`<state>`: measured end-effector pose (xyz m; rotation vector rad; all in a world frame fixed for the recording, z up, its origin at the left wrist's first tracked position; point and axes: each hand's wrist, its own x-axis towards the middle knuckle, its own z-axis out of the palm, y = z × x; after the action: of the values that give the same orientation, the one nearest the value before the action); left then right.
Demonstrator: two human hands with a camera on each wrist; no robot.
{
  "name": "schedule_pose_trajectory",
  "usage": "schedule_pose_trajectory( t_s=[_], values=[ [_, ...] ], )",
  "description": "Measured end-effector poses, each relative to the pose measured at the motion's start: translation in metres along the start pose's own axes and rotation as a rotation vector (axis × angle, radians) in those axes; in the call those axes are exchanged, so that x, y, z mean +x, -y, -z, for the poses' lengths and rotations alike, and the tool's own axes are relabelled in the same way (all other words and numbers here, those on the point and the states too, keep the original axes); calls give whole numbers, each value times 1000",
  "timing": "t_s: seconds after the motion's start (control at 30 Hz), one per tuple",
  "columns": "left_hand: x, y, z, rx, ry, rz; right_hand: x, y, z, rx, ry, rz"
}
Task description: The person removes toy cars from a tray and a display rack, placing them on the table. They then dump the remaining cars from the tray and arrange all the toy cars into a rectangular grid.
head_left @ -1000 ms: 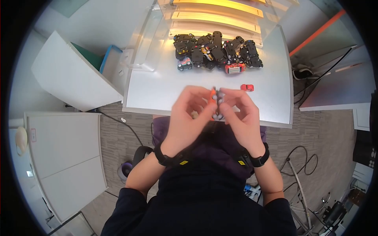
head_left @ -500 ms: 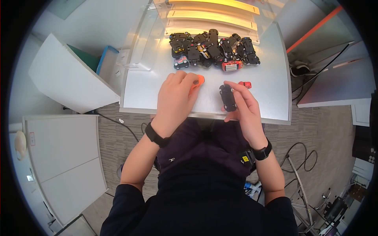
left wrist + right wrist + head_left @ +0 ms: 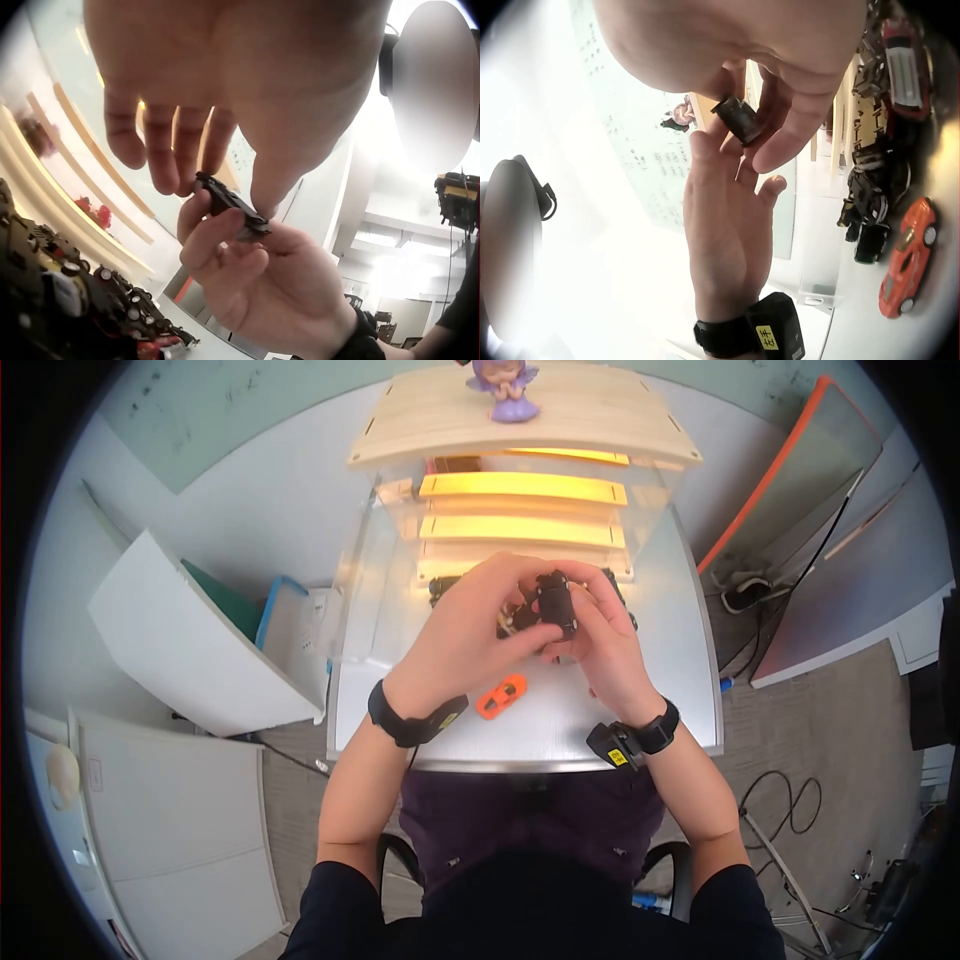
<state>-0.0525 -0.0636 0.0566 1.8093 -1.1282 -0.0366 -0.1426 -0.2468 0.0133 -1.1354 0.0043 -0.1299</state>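
Note:
A black toy car (image 3: 556,605) is held up over the table between both hands. The right hand (image 3: 612,660) grips it in its curled fingers. My left hand (image 3: 455,630) touches it with thumb and fingertips at its ends, as the left wrist view shows on the dark car (image 3: 229,206). In the right wrist view, the car (image 3: 736,120) sits between the right fingers (image 3: 791,139) and the left fingertips. An orange toy car (image 3: 502,697) lies on the table (image 3: 460,745) just below the left hand; nothing touches it.
Behind the hands are more dark toy cars (image 3: 443,590), largely hidden in the head view; the right wrist view shows a red one (image 3: 906,71) among them. A lit shelf case (image 3: 520,528) stands at the back, with a purple figurine (image 3: 508,390) on top.
The left hand has let go of the orange car, which now lies on the table, and has come across to the black car. The head view has tilted up towards the shelf case.

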Motion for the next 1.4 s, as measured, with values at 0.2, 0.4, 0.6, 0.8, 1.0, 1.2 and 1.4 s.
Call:
schedule_pose_trajectory(
  t_s=[0.2,0.4,0.6,0.8,1.0,1.2,1.4],
  values=[
    [34,28,2,-223,81,167,29,-5,19,4,57,68],
    [22,48,-17,-491,62,263,35,-22,33,49,134,-3],
    [17,47,-21,-452,11,284,32,-27,27,238,114,-80],
    [12,47,-25,-534,-47,283,32,-29,26,280,124,-80],
    [12,49,-19,-512,-17,270,33,-28,24,191,122,-68],
    [12,48,-19,-509,-32,273,32,-29,27,146,146,-76],
    [12,47,-18,-463,-23,188,28,-19,23,-3,157,-56]
  ],
)
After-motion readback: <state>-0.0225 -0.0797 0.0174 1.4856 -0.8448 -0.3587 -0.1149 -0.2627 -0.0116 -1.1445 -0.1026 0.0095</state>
